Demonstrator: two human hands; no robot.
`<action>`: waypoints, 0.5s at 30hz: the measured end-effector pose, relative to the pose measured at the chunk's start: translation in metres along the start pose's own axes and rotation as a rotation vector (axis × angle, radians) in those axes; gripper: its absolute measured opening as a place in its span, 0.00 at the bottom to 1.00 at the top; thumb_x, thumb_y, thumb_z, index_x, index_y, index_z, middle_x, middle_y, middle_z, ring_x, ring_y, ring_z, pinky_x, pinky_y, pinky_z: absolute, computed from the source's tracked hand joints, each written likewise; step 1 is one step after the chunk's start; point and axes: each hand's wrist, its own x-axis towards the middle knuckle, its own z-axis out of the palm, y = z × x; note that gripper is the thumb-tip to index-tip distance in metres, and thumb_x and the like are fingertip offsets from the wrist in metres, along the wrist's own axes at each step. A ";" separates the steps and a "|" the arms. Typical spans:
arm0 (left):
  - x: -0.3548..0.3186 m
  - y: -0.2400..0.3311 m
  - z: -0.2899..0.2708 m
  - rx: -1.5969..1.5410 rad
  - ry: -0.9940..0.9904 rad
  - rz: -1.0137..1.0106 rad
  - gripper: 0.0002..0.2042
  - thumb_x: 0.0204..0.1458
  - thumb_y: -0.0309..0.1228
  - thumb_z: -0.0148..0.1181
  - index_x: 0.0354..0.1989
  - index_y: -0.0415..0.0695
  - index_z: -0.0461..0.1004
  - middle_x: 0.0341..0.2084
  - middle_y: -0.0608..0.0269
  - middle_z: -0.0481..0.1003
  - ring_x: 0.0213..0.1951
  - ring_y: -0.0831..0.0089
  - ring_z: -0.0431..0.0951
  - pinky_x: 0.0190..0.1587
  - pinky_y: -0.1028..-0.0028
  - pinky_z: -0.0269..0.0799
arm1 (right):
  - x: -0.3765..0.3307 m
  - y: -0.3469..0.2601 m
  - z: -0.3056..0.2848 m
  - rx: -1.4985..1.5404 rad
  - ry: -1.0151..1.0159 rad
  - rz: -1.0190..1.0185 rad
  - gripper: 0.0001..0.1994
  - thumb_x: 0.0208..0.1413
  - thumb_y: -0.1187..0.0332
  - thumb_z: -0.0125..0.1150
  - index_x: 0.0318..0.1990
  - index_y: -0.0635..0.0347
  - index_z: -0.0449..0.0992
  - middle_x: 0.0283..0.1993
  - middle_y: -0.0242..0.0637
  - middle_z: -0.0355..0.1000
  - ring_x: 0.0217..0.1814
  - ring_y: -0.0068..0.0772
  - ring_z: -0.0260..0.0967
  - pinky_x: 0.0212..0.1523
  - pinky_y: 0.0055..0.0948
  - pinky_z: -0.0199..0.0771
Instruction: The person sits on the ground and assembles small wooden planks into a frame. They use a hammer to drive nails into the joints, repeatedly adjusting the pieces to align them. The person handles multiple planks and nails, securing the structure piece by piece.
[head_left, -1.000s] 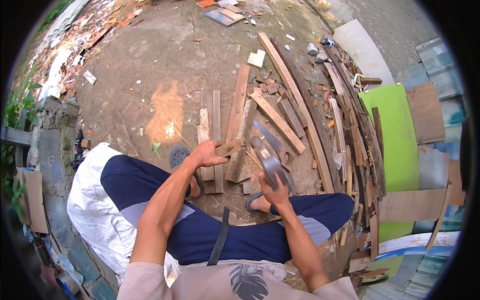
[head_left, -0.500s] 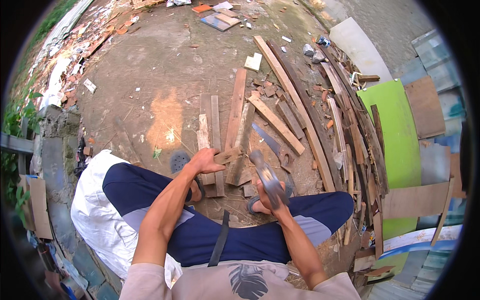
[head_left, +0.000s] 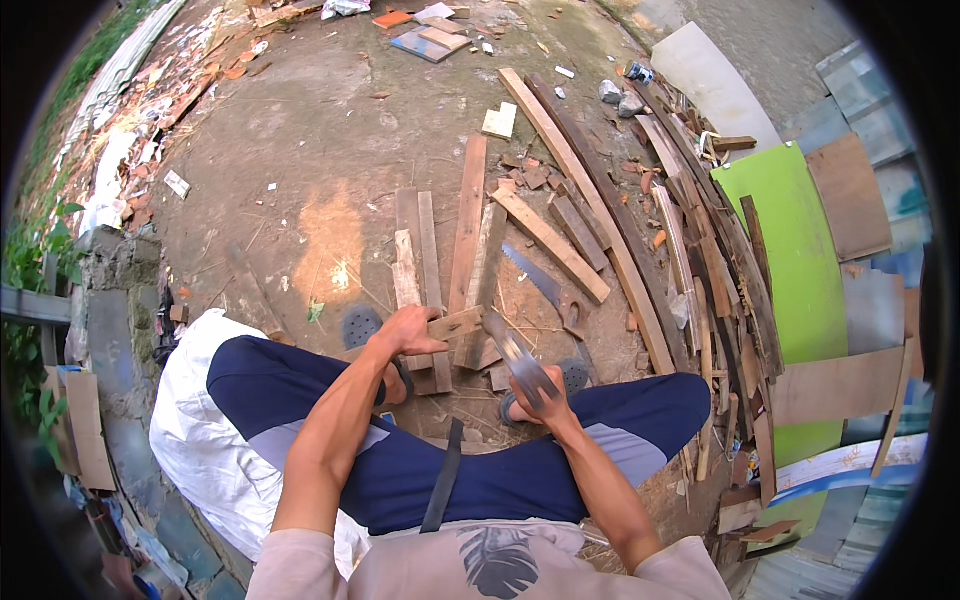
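The left hand (head_left: 408, 330) is closed over one end of a short wood piece (head_left: 455, 324), pressing it down across the boards (head_left: 425, 270) that lie on the dirt in front of the knees. The right hand (head_left: 540, 395) is wrapped tight round the handle of a blade tool (head_left: 512, 352), blurred, so its exact kind cannot be told; its flat metal blade slants up and to the left from the fist, and its tip meets the free end of the wood piece, just right of the left hand's fingers. A handsaw (head_left: 535, 280) lies on the ground beyond the right hand, a little apart from it. Farther right of that hand is a heap of planks (head_left: 700, 250) and a green panel (head_left: 790, 250). A white sack (head_left: 200, 440) lies under the left thigh
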 end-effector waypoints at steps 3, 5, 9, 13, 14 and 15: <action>-0.008 0.001 0.000 0.044 -0.074 -0.013 0.30 0.36 0.50 0.68 0.41 0.36 0.80 0.31 0.35 0.79 0.38 0.41 0.80 0.45 0.54 0.76 | 0.001 0.010 0.004 -0.122 -0.040 0.561 0.14 0.52 0.62 0.63 0.32 0.69 0.77 0.24 0.56 0.73 0.25 0.54 0.74 0.28 0.46 0.70; -0.006 0.000 -0.001 0.063 -0.068 -0.018 0.28 0.36 0.47 0.68 0.41 0.34 0.79 0.33 0.37 0.79 0.39 0.43 0.79 0.45 0.55 0.75 | 0.000 0.013 0.000 -0.087 0.097 0.588 0.14 0.52 0.62 0.62 0.31 0.68 0.77 0.23 0.54 0.73 0.25 0.53 0.74 0.28 0.45 0.70; 0.003 0.000 -0.001 0.022 -0.034 0.021 0.29 0.36 0.48 0.68 0.41 0.34 0.79 0.33 0.37 0.79 0.39 0.42 0.79 0.45 0.55 0.75 | -0.005 0.010 -0.009 -0.013 0.224 0.245 0.10 0.52 0.66 0.63 0.33 0.65 0.77 0.22 0.49 0.73 0.23 0.49 0.72 0.27 0.42 0.70; 0.003 0.001 -0.001 0.034 -0.001 0.046 0.30 0.35 0.49 0.69 0.40 0.35 0.80 0.32 0.34 0.79 0.39 0.41 0.80 0.45 0.54 0.75 | -0.008 0.002 -0.007 0.008 0.064 -0.007 0.09 0.54 0.68 0.64 0.29 0.65 0.75 0.22 0.48 0.71 0.23 0.44 0.73 0.26 0.39 0.69; 0.002 0.002 -0.002 0.034 0.032 0.059 0.29 0.35 0.49 0.69 0.40 0.34 0.79 0.32 0.34 0.79 0.39 0.41 0.80 0.45 0.54 0.75 | -0.008 0.001 -0.006 0.013 0.002 -0.038 0.09 0.54 0.68 0.65 0.28 0.65 0.75 0.22 0.48 0.70 0.24 0.42 0.73 0.26 0.39 0.69; 0.000 0.002 -0.003 0.058 -0.012 0.052 0.29 0.35 0.49 0.69 0.40 0.34 0.79 0.32 0.34 0.79 0.39 0.41 0.80 0.45 0.54 0.76 | -0.006 0.001 -0.006 -0.086 -0.154 0.387 0.12 0.52 0.65 0.64 0.31 0.67 0.76 0.25 0.52 0.72 0.24 0.51 0.74 0.28 0.43 0.71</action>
